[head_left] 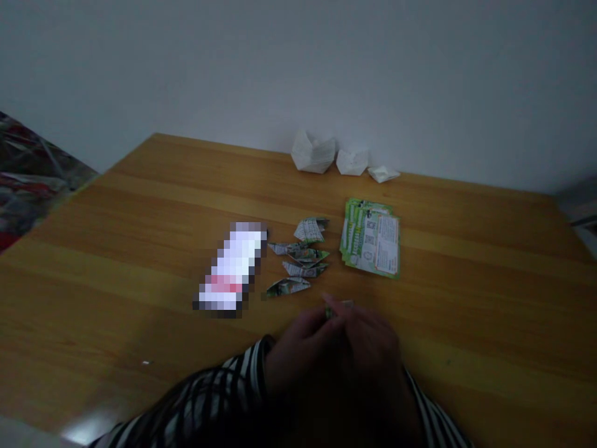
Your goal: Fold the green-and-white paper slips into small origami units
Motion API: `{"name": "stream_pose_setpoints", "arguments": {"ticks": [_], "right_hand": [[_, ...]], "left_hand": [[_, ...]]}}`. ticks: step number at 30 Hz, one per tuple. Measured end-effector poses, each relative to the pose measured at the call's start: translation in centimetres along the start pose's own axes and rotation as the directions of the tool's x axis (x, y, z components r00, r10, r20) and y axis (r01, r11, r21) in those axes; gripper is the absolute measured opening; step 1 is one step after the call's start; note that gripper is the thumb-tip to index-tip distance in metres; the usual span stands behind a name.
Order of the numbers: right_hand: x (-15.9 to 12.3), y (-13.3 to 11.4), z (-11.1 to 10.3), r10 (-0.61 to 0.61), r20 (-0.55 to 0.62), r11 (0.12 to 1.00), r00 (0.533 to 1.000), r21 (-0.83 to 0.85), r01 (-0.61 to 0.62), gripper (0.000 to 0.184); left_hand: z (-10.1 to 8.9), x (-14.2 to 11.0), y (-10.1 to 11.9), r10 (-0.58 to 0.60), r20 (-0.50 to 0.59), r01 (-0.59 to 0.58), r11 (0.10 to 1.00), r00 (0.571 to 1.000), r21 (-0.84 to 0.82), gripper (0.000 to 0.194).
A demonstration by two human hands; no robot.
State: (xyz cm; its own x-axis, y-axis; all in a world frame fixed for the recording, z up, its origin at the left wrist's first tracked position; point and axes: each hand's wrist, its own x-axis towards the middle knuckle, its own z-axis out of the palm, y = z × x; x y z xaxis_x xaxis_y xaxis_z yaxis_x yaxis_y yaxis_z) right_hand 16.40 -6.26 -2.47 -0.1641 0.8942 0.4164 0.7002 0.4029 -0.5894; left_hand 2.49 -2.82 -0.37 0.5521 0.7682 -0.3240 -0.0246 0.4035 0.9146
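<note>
My left hand (303, 342) and my right hand (370, 339) meet close together over the wooden table, fingers closed around a small piece of folded printed paper (346, 303). Most of that paper is hidden by the fingers. Just beyond my hands lie several small folded paper boats, the closest one (288, 287) resting on its side and the farthest one (310, 229) the widest. To the right of them is a stack of green and white printed leaflets (373, 239), fanned a little at its left edge.
Left of the boats lies a lit phone (233, 267), its screen blurred out. Three white folded paper boats, the largest (313, 152) at left, stand at the table's back edge by the wall (298, 62). A tiny white scrap (146, 362) is on the table (466, 280).
</note>
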Motion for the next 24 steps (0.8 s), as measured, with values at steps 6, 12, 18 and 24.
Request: {"name": "stream_pose_setpoints", "arguments": {"ticks": [6,12,18,24], "right_hand": [[0.7,0.5,-2.0,-0.102,0.197,0.983,0.975,0.167,0.070,0.061],[0.9,1.8,-3.2,0.030,0.175,0.949,0.984,0.303,-0.083,0.046],[1.1,2.1,-2.3,-0.061,0.189,0.818,0.980,0.572,-0.060,0.030],[0.6,1.9,-1.9,0.131,-0.026,0.861,0.991,0.499,-0.101,0.022]], "left_hand": [[-1.0,0.8,0.1,-0.093,-0.198,0.064,0.987,0.976,-0.149,0.038],[-1.9,0.8,0.9,-0.287,-0.030,0.263,0.910,0.957,-0.319,0.037],[-1.7,0.9,0.9,-0.312,0.110,0.329,0.917,0.944,-0.225,0.047],[-1.6,0.8,1.0,-0.098,-0.039,0.096,0.993,0.994,-0.066,0.036]]}}
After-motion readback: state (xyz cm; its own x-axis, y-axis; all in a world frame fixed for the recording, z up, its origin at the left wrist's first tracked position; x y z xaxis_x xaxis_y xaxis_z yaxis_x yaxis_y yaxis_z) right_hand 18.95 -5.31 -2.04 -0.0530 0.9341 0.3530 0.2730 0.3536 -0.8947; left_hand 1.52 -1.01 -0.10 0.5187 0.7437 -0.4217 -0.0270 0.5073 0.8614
